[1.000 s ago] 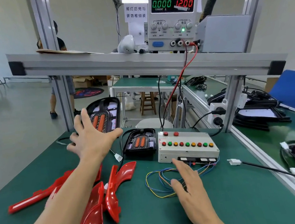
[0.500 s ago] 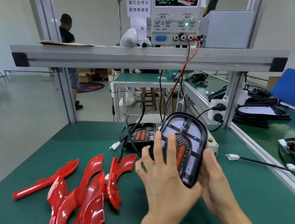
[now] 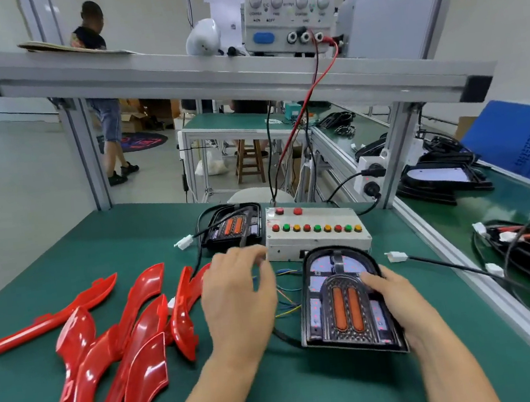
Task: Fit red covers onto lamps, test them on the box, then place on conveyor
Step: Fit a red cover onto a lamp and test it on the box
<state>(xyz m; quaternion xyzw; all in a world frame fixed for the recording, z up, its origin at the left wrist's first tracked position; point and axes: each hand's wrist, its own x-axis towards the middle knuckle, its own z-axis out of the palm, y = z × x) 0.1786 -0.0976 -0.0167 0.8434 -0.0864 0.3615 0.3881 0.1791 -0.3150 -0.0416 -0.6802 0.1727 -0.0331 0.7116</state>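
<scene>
Lowered from mid-air, lamp (image 3: 344, 304) lay at bench's (image 3: 312, 400) near edge, right hand (image 3: 397, 304) gripping it; left hand (image 3: 239, 289) hovered open, covers (image 3: 114, 343) apparently next.

Left hand (image 3: 240, 298) hovers relaxed; right hand (image 3: 401, 304) grips.

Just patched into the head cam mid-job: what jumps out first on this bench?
The pile of glossy red covers spread over the left of the green table grabs the eye first. Next, the lamp lying face-up by the right hand, just in front of the test box with its row of coloured buttons.
</scene>
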